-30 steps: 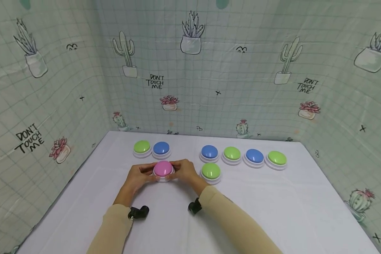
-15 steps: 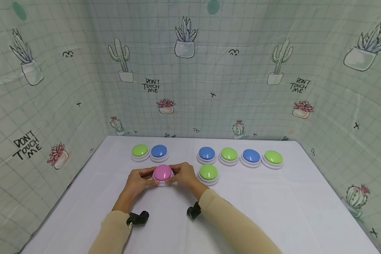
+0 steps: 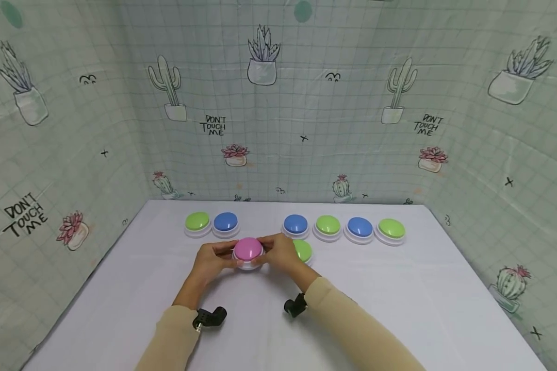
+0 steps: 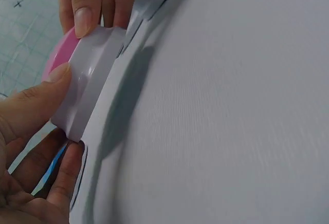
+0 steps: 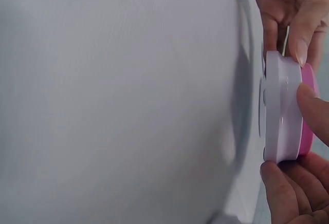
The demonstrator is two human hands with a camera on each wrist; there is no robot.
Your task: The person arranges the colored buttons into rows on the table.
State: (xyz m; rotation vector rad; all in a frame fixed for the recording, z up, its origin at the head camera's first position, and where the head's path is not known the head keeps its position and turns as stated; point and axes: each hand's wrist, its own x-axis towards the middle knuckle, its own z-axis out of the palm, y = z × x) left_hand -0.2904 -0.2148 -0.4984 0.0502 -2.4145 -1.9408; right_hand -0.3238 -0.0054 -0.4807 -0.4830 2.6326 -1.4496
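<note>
The pink button [image 3: 248, 249] sits between both hands — left hand [image 3: 212, 262] pinching its white base from one side, right hand [image 3: 281, 254] from the other, equally near. The wrist views show it lifted just off the table [image 3: 399, 309], in front of the gap in the row of buttons [image 3: 295, 225].

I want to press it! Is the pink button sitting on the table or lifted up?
Lifted up. Both wrist views show a gap and shadow under the pink button, pinched between the left hand and right hand.
</note>
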